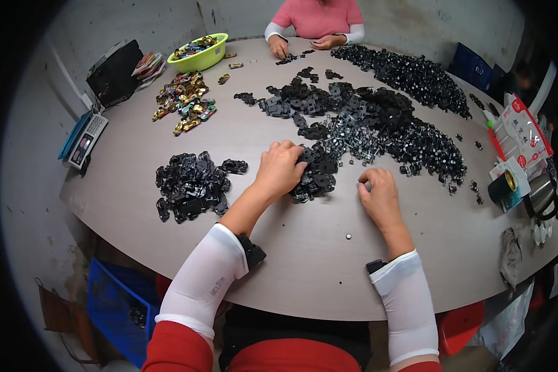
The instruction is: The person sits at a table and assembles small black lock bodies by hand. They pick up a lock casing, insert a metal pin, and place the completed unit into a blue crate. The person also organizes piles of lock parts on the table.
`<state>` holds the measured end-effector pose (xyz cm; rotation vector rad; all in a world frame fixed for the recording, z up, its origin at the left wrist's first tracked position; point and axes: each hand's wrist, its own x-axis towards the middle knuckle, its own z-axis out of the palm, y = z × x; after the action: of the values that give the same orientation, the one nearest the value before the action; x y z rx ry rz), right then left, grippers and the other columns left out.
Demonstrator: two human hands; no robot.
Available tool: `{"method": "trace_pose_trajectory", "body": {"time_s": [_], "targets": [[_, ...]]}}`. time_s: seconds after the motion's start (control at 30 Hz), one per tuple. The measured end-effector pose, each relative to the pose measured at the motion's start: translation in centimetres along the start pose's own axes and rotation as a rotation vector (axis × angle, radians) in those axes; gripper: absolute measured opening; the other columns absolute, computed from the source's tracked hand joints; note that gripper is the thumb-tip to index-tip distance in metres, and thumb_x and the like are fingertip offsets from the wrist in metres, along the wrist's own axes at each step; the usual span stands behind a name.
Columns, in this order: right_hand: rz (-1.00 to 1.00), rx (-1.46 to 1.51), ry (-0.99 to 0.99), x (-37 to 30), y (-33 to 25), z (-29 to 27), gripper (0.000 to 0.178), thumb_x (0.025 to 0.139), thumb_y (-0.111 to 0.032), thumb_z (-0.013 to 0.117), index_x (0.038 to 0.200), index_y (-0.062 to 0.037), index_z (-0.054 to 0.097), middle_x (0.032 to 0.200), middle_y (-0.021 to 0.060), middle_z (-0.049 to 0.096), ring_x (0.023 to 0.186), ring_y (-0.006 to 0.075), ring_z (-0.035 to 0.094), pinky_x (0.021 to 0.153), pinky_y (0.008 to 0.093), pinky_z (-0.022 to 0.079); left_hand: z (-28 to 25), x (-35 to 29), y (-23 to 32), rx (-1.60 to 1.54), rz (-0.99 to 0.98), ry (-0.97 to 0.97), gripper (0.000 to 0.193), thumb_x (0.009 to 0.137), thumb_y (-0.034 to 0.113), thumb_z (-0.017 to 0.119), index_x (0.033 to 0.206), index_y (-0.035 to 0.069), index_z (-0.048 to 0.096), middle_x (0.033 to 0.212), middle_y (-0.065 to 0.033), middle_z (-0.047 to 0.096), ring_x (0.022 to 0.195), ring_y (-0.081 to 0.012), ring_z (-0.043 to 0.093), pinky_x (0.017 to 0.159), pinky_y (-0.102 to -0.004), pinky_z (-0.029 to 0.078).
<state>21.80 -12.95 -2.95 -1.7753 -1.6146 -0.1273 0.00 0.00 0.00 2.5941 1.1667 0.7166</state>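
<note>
At the table's (136, 155) centre, the left hand (280, 168) curls its fingers over black parts (316, 177); at three o'clock, the right hand (378, 195) pinches fingertips together.

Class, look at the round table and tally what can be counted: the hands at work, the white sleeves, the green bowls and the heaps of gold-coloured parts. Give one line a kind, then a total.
Hands: 4, namely the left hand, the right hand and a co-worker's two hands
White sleeves: 4
Green bowl: 1
Heap of gold-coloured parts: 1
Total: 10
</note>
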Motion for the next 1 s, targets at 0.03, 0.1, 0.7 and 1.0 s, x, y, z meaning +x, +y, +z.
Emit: {"method": "trace_pose_trajectory", "body": {"time_s": [0.03, 0.1, 0.7, 1.0], "targets": [[-0.001, 0.003, 0.001, 0.1, 0.1, 0.1, 0.008, 0.073, -0.005, 0.069, 0.080, -0.0048, 0.064, 0.088, 0.0113, 0.063, 0.089, 0.0311, 0.056, 0.082, 0.0410, 0.046, 0.3, 0.3, 0.0, 0.040, 0.010, -0.034, 0.034, 0.082, 0.021, 0.067, 0.111, 0.004, 0.068, 0.106, -0.0154, 0.065, 0.103, -0.0328, 0.057, 0.088, -0.0452, 0.046], [0.001, 0.008, 0.000, 0.0, 0.0, 0.0, 0.008, 0.073, -0.005, 0.068, 0.080, -0.0046, 0.064, 0.087, 0.0112, 0.063, 0.088, 0.0310, 0.056, 0.081, 0.0409, 0.046, 0.5, 0.5, 0.4, 0.114, 0.029, -0.065, 0.029, 0.082, 0.019, 0.066, 0.105, 0.002, 0.069, 0.099, -0.0145, 0.067, 0.098, -0.0331, 0.059, 0.085, -0.0442, 0.046], [-0.098, 0.244, 0.151, 0.5, -2.1, -0.9, 0.015, 0.075, -0.002, 0.069, 0.089, -0.0032, 0.063, 0.097, 0.0128, 0.065, 0.095, 0.0315, 0.061, 0.085, 0.0403, 0.049, -0.6, 0.2, 0.9, -0.083, 0.102, 0.337, 0.011, 0.087, 0.005, 0.056, 0.092, 0.000, 0.064, 0.089, -0.0174, 0.065, 0.089, -0.0350, 0.061, 0.078, -0.0433, 0.049], [-0.161, 0.497, -0.028, -0.2, -6.7, -1.7, 0.020, 0.078, 0.002, 0.068, 0.098, -0.0017, 0.063, 0.104, 0.0130, 0.065, 0.094, 0.0297, 0.066, 0.080, 0.0349, 0.054, -1.3, -4.7, 4.2, -1.270, -0.396, -0.213, 0.022, 0.099, 0.015, 0.057, 0.113, -0.001, 0.061, 0.097, -0.0043, 0.064, 0.081, -0.0091, 0.062, 0.070, -0.0239, 0.055]]}}
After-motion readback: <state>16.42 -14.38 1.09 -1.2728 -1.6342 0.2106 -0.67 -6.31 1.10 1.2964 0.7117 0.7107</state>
